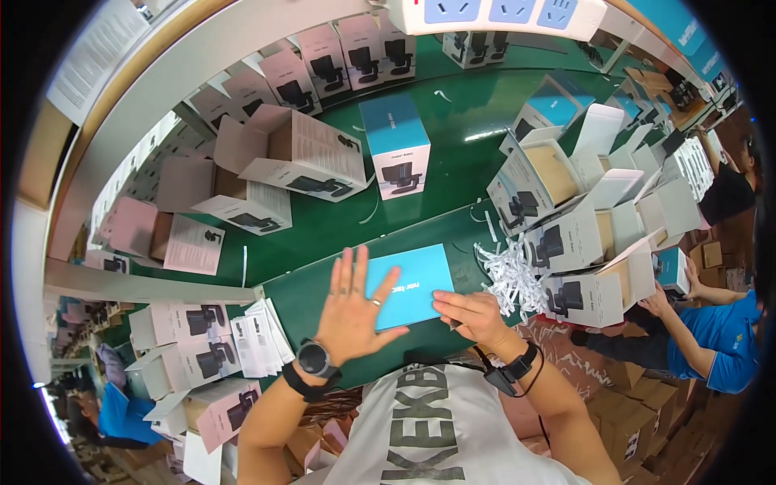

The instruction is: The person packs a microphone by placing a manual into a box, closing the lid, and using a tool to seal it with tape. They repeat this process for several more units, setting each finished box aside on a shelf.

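A closed carton with a bright blue top [412, 279] lies in front of me on the green work surface. My left hand [352, 311] is open, its fingers spread at the carton's left edge, with the thumb near the front edge. My right hand [475, 317] is closed in a pinch over the carton's right front corner. A small dark tip shows beneath those fingers, but what they hold is hidden. Just right of the carton sits a heap of shredded white paper strips [513, 279]. White leaflets [263, 335] lie in a stack to the left.
Open white cartons [558, 242] crowd the right side, and others [299, 153] stand at the back left. A blue-topped closed carton [396, 145] stands upright behind. A power strip [501, 16] hangs above. At the right, a person in a blue shirt [711, 331] handles a carton.
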`<action>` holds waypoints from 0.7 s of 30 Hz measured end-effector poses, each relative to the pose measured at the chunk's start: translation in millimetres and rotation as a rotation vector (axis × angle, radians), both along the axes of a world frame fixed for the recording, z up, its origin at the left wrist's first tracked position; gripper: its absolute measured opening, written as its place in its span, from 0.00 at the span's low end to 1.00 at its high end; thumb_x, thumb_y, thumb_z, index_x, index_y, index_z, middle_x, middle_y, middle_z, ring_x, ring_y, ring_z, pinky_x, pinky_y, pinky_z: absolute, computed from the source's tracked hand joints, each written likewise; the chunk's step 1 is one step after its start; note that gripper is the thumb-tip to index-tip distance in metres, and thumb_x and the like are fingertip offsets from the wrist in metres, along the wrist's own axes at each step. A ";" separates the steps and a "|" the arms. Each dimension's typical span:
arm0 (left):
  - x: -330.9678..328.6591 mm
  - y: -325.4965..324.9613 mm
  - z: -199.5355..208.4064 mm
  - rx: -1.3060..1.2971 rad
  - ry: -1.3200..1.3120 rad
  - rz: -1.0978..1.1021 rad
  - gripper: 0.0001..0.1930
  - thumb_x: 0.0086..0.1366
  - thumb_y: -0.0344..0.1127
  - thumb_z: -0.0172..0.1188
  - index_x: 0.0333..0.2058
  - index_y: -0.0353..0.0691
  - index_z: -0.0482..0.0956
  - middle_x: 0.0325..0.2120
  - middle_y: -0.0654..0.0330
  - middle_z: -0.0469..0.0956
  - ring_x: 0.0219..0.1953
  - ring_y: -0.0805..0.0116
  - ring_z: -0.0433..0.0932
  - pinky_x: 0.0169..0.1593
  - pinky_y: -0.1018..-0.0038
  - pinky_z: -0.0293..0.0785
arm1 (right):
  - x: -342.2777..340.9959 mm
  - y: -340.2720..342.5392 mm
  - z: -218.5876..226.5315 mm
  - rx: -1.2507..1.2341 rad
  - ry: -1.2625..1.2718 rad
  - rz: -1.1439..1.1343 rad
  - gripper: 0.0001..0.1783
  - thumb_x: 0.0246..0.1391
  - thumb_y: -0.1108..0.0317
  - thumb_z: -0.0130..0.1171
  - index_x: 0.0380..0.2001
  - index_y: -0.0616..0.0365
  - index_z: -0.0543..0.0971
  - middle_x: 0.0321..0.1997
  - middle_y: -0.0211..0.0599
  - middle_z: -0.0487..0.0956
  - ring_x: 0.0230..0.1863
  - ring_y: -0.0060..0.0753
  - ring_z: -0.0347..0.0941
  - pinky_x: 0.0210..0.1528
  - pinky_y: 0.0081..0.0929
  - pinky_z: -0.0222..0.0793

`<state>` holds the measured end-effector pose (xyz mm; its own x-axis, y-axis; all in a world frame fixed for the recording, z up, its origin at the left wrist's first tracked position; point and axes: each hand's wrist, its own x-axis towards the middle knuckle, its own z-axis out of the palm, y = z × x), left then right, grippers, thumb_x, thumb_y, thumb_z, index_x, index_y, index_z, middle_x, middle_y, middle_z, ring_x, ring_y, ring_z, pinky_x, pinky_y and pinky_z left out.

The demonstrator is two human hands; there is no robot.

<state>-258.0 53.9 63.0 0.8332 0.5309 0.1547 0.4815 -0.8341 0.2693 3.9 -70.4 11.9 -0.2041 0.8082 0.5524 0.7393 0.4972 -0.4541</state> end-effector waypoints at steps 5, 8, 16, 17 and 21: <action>2.0 -0.9 6.5 0.003 0.041 0.013 0.52 0.57 0.65 0.69 0.75 0.49 0.59 0.69 0.24 0.52 0.71 0.24 0.55 0.76 0.41 0.46 | -1.8 4.0 -5.2 0.071 0.123 -0.026 0.19 0.50 0.74 0.70 0.49 0.55 0.87 0.57 0.38 0.85 0.28 0.32 0.82 0.30 0.26 0.76; -1.6 20.7 3.1 -0.019 -0.023 -0.082 0.50 0.56 0.64 0.70 0.73 0.49 0.65 0.66 0.26 0.57 0.69 0.26 0.58 0.75 0.40 0.48 | -1.2 -8.8 -4.3 0.033 0.065 -0.043 0.18 0.56 0.75 0.67 0.51 0.56 0.86 0.59 0.38 0.84 0.29 0.28 0.83 0.30 0.25 0.78; 157.9 84.5 39.4 -0.030 -0.181 0.199 0.42 0.57 0.65 0.68 0.65 0.47 0.76 0.60 0.27 0.67 0.63 0.27 0.65 0.69 0.41 0.59 | 57.5 -100.5 -87.1 -0.548 0.750 -0.670 0.12 0.73 0.67 0.55 0.48 0.63 0.84 0.37 0.34 0.87 0.19 0.17 0.72 0.24 0.19 0.68; 189.2 89.6 50.3 -0.036 -0.134 0.290 0.43 0.57 0.66 0.67 0.65 0.45 0.76 0.59 0.27 0.68 0.63 0.27 0.66 0.68 0.41 0.60 | 56.8 -101.5 -88.5 -0.547 0.750 -0.645 0.12 0.73 0.67 0.55 0.48 0.63 0.84 0.37 0.34 0.87 0.19 0.17 0.72 0.24 0.19 0.68; 260.5 121.9 53.1 0.148 -0.229 0.445 0.39 0.60 0.63 0.66 0.60 0.38 0.79 0.58 0.29 0.71 0.59 0.29 0.70 0.65 0.44 0.64 | 47.0 -107.6 -94.2 -0.649 0.928 -0.603 0.12 0.73 0.66 0.56 0.44 0.63 0.83 0.38 0.33 0.86 0.22 0.16 0.72 0.26 0.19 0.68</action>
<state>2.5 175.8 116.1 0.4679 0.7847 0.4065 0.7405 -0.5992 0.3044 50.9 -178.0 -82.3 0.5340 0.8113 -0.2379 0.0470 -0.3094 -0.9498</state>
